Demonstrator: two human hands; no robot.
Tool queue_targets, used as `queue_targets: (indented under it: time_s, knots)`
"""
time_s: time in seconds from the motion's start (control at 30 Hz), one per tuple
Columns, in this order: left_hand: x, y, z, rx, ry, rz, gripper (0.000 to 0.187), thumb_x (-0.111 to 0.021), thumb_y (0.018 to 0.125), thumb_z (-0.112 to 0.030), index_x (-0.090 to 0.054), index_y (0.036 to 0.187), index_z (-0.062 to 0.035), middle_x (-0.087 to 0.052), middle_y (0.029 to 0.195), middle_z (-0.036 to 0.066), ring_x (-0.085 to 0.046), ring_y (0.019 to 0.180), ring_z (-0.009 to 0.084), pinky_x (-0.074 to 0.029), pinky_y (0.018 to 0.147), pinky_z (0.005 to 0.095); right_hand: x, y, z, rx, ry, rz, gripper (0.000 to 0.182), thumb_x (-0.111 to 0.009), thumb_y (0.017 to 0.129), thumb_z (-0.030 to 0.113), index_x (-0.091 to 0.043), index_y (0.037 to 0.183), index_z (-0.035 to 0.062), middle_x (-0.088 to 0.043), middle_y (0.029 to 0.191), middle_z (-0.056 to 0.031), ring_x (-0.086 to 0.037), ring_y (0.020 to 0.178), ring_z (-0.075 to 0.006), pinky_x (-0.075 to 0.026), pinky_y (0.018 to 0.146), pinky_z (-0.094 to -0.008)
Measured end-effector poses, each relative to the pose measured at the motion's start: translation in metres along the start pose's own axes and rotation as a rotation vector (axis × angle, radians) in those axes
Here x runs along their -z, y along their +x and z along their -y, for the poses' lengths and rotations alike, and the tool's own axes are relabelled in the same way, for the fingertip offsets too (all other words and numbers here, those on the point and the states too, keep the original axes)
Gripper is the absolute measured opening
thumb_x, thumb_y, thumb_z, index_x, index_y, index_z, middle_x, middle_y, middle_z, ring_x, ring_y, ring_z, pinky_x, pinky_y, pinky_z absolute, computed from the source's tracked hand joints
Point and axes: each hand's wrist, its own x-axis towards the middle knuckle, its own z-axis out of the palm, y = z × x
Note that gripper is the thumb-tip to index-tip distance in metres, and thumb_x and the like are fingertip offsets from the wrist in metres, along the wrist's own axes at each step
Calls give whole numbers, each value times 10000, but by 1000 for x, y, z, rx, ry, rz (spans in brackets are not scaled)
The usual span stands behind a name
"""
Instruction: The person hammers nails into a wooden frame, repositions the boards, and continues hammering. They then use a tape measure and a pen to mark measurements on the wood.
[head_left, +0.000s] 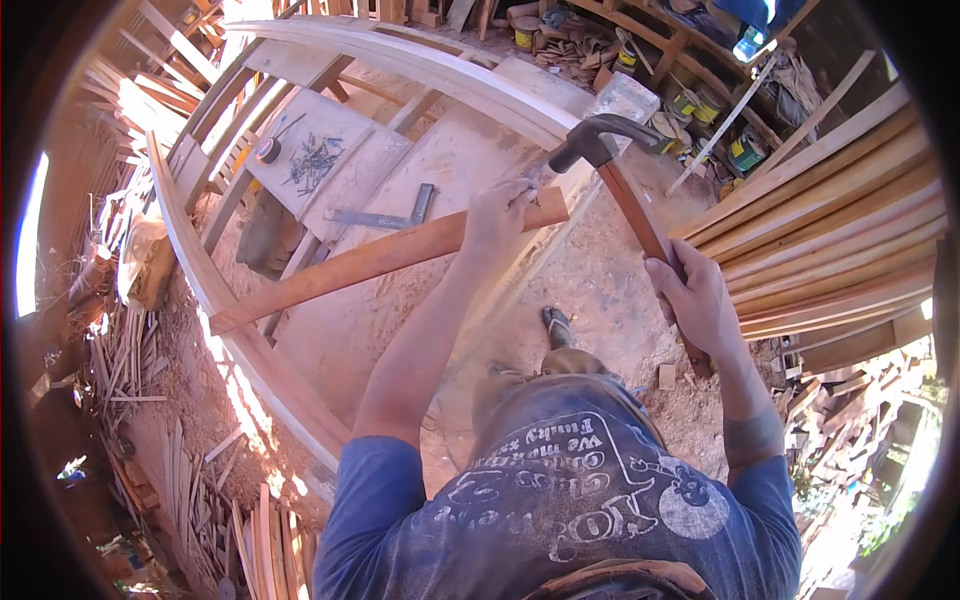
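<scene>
In my right hand [695, 295] is a claw hammer [632, 205], gripped by its wooden handle and raised with the striking face close to my left fingertips. My left hand [495, 215] lies across a reddish-brown wooden slat [390, 253] near its right end. Its fingertips are pinched together above the slat's upper edge; whatever small thing they hold is too fine to make out. The slat's far left end rests on a curved wooden beam [205, 275]. Beyond my left hand, a metal try square [395, 212] lies on the dusty boards.
A board [310, 165] bears a pile of nails [315, 163] and a dark tape roll [267, 150]. A second curved beam [430, 68] runs along the far side. Stacked planks [830, 225] stand at right. Offcuts [850, 450] and sawdust cover the ground.
</scene>
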Motion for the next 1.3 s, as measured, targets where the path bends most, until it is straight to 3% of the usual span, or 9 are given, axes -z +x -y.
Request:
queue_targets:
  time_s: [0.17,0.47,0.8,0.93,0.97,1.03,1.13,1.27,1.3]
  knots:
    - [-1,-2,5,20,-30,34,188,-641,903,-125,-712,1011,11,-709,930,169,-685,830,234,-509,764,336,6,7,20,164,-164,-45,258,-640,958,215,-592,965,-38,-487,606,-104,-471,552,-145,-393,528,-349]
    - [3,-3,-3,-56,105,103,154,-667,878,-107,-716,962,13,-690,941,181,-661,868,359,-514,763,409,-19,29,-9,323,-510,-35,221,-621,957,206,-534,910,8,-577,669,-221,-563,652,-449,-423,573,-455]
    - [-1,-5,4,-71,18,59,149,-668,877,-114,-722,937,11,-677,879,188,-657,831,364,-514,746,415,-11,6,34,372,-301,-237,233,-621,966,189,-474,933,10,-549,632,-220,-592,599,-422,-434,549,-448]
    - [-6,-11,9,-86,38,66,163,-662,875,-122,-719,949,12,-675,867,190,-658,843,370,-513,758,423,-14,24,-10,173,-467,-6,267,-580,982,257,-499,951,5,-567,680,-261,-592,665,-474,-430,596,-521]
    - [-5,-4,12,-107,60,55,170,-660,875,-124,-718,958,13,-674,865,190,-658,847,372,-513,764,426,-3,25,-5,223,-526,-40,294,-571,984,285,-522,958,-4,-559,677,-252,-583,640,-463,-426,598,-521]
    - [6,-4,12,-99,34,83,177,-634,892,-149,-723,949,-7,-685,877,182,-664,857,366,-511,778,435,19,13,44,144,-513,-82,264,-564,1000,266,-556,949,8,-538,635,-84,-543,547,-158,-417,501,-348]
    - [48,8,11,-162,521,-16,222,-583,919,-174,-733,987,-25,-715,984,196,-697,930,335,-534,804,419,54,-7,93,356,-194,-329,175,-503,1041,221,-544,1031,51,-494,675,31,-447,520,-47,-369,463,-200]
    - [66,1,40,119,810,-42,347,-515,966,-320,-730,875,-63,-719,904,199,-698,858,344,-533,790,455,36,-7,118,642,383,-466,196,-446,1059,246,-496,1051,57,-509,698,-1,-470,526,-70,-380,457,-201]
    - [67,0,30,212,777,20,367,-506,973,-333,-732,876,-59,-720,885,199,-702,838,350,-537,781,462,30,4,88,678,403,-337,223,-501,1034,275,-511,978,59,-526,736,-22,-507,547,-67,-413,443,-223]
